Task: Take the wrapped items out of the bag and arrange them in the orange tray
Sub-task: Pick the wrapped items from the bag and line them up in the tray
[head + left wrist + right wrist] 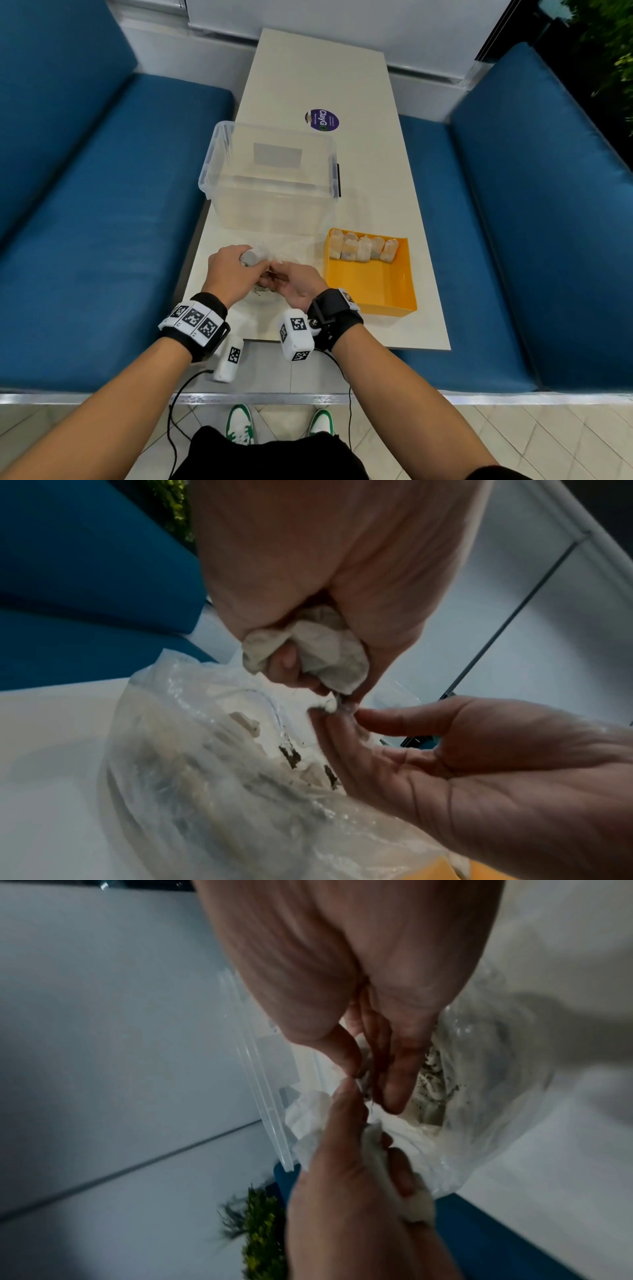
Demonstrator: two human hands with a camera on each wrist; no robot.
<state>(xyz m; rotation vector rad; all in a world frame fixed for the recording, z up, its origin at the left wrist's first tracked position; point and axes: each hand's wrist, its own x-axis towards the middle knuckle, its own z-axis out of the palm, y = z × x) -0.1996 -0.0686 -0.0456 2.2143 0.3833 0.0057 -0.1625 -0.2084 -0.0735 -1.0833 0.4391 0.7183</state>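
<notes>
My left hand (pixel 234 269) grips a pale wrapped item (pixel 250 258) just above the clear plastic bag (pixel 291 248) on the table. In the left wrist view the crumpled white wrap (pixel 318 647) bulges out of that fist. My right hand (pixel 291 284) meets it from the right, thumb and forefinger pinching the small twisted end of the wrapped item (pixel 329 704). The bag (pixel 205 764) lies open below with more pale pieces and dark crumbs inside. The orange tray (pixel 376 287) sits to the right, with several wrapped items (pixel 363 248) in a row along its far wall.
A clear plastic storage box (pixel 270 178) stands just behind the bag. A purple round sticker (pixel 322 120) is on the white table (pixel 387 192) further back. Blue seat cushions (pixel 102 222) flank the table on both sides.
</notes>
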